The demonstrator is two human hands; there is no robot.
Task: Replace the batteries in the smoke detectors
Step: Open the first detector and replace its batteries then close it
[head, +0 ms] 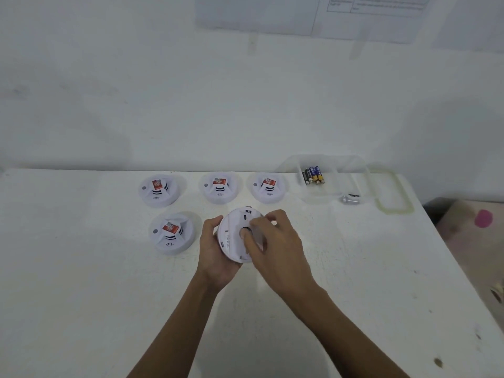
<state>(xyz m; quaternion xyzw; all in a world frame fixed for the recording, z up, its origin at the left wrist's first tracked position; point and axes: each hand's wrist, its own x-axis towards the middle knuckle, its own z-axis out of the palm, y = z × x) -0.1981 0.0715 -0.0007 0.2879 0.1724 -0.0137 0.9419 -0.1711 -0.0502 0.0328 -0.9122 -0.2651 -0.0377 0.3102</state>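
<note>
Smoke detector (234, 236), back up, gripped by left hand (215, 255) and right hand (275, 241); four others (219, 186) pending toward desk's (109, 309) far edge

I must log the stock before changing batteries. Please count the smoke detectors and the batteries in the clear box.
Smoke detectors: 5 (4 on the table, 1 held in the left hand)
Batteries in the clear box: 3 visible
Total: 8
</note>
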